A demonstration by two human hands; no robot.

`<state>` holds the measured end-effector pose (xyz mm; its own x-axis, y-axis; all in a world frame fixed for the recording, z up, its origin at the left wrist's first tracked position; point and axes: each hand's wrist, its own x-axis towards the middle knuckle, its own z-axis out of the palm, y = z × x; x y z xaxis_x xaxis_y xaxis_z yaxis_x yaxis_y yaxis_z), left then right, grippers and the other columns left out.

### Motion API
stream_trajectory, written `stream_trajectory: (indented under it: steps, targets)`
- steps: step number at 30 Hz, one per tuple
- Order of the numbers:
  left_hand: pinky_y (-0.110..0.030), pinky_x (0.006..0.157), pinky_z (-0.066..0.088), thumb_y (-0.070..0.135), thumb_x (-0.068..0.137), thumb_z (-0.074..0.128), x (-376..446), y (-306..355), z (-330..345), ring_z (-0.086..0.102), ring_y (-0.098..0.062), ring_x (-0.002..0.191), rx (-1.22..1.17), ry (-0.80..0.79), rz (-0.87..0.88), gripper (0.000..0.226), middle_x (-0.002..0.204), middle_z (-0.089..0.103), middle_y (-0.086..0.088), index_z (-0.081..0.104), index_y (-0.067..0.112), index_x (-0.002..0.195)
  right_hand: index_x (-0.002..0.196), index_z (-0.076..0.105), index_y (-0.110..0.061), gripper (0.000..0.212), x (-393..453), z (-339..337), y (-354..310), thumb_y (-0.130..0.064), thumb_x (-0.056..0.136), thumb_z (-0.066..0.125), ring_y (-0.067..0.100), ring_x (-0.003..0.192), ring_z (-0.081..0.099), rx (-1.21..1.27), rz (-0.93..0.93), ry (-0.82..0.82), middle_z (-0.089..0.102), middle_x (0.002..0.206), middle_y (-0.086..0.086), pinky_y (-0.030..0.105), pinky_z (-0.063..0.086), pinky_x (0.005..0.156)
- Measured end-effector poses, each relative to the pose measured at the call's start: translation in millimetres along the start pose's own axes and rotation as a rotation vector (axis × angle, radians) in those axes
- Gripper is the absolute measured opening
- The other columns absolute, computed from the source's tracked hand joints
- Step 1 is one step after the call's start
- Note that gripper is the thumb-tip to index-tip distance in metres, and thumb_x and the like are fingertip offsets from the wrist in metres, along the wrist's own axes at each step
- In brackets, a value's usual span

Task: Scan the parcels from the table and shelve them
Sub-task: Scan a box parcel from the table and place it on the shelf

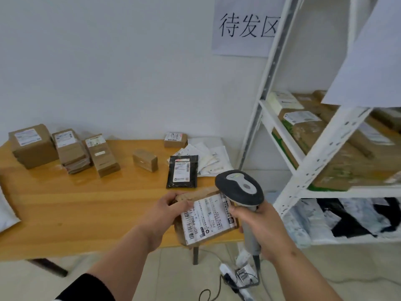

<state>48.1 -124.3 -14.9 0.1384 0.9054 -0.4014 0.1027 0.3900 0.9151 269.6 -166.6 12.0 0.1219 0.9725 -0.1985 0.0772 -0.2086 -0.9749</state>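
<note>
parcel [208, 218]: brown, flat, white barcode label up, over surface [86, 203] right front corner
left hand [161, 216]: grips parcel's left edge
right hand [258, 227]: wrapped round scanner [240, 187] handle, head above label

Bright even light, soft shadows, wide-angle edge distortion, slight blur

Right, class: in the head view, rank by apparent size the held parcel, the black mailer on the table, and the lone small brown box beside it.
1. Held parcel, largest, though nearness to the camera inflates it.
2. Black mailer.
3. Small brown box, smallest; it lies farther back, so true size is unsure.
</note>
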Motion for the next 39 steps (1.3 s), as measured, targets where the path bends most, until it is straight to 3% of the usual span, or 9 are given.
stream_trajectory:
  steps: [9,13,16,20,23,27,31,36,39]
  targets:
    - [-0.036,0.069,0.056,0.028,0.087,0.071,12,32,184,0.073,-0.026,0.086,0.055,-0.271,0.015,0.028,0.096,0.075,-0.014,0.064,0.015,0.111,0.088,0.078,-0.016,0.032,-41,-189,37,-0.019,0.056,0.08,0.018,0.067,0.07,0.234,0.168,0.103,0.077,0.083,0.009,0.033,0.05,0.057]
    - [-0.045,0.069,0.058,0.041,0.078,0.079,20,41,319,0.073,-0.035,0.086,-0.045,-0.169,-0.014,0.05,0.103,0.072,-0.017,0.054,0.018,0.115,0.095,0.072,-0.001,0.038,-61,-298,46,-0.015,0.06,0.076,0.022,0.059,0.061,0.311,0.163,0.147,0.07,0.075,0.016,0.033,0.049,0.055]
    - [-0.045,0.069,0.054,0.06,0.065,0.083,20,52,413,0.07,-0.041,0.094,0.005,-0.16,-0.037,0.072,0.105,0.07,-0.021,0.048,0.016,0.111,0.083,0.072,0.0,0.025,-78,-378,51,-0.014,0.062,0.074,0.022,0.055,0.057,0.366,0.129,0.201,0.065,0.069,0.018,0.033,0.048,0.053]
    - [-0.05,0.085,0.054,0.075,0.067,0.07,19,68,510,0.07,-0.033,0.09,0.165,-0.243,0.002,0.07,0.095,0.074,-0.012,0.063,0.015,0.1,0.083,0.071,0.002,0.027,-93,-462,60,-0.012,0.06,0.075,0.025,0.054,0.054,0.465,0.111,0.317,0.061,0.066,0.02,0.034,0.046,0.052]
    - [-0.049,0.088,0.055,0.07,0.078,0.063,27,81,567,0.074,-0.027,0.082,0.217,-0.271,0.02,0.054,0.085,0.076,-0.006,0.067,0.018,0.095,0.093,0.066,0.007,0.036,-95,-508,67,-0.008,0.063,0.077,0.027,0.053,0.054,0.52,0.091,0.402,0.06,0.068,0.022,0.034,0.046,0.051]
    - [-0.049,0.094,0.053,0.06,0.081,0.068,49,93,631,0.072,-0.026,0.091,0.245,-0.372,0.082,0.041,0.088,0.076,-0.003,0.07,0.022,0.096,0.098,0.065,0.006,0.015,-82,-561,77,0.003,0.083,0.067,0.026,0.055,0.054,0.624,0.083,0.509,0.06,0.071,0.02,0.034,0.046,0.052]
    - [-0.038,0.08,0.052,0.038,0.085,0.072,80,100,692,0.071,-0.021,0.089,0.257,-0.469,0.108,0.019,0.09,0.077,0.001,0.07,0.026,0.1,0.096,0.067,0.003,0.013,-54,-611,84,0.004,0.083,0.067,0.028,0.06,0.057,0.652,0.085,0.582,0.063,0.077,0.022,0.034,0.046,0.052]
    - [-0.05,0.096,0.05,0.024,0.093,0.065,128,120,767,0.073,-0.022,0.094,0.242,-0.613,0.04,0.018,0.092,0.077,0.002,0.066,0.032,0.109,0.105,0.07,-0.008,0.023,-9,-682,82,-0.007,0.083,0.074,0.026,0.074,0.062,0.564,0.093,0.72,0.073,0.083,0.011,0.036,0.049,0.058]
    - [-0.047,0.092,0.055,0.019,0.093,0.065,154,141,812,0.074,-0.02,0.09,0.198,-0.66,0.073,0.023,0.093,0.077,0.002,0.065,0.029,0.113,0.112,0.071,-0.015,0.027,14,-727,75,-0.013,0.085,0.074,0.027,0.092,0.065,0.548,0.037,0.793,0.075,0.101,0.008,0.045,0.056,0.072]
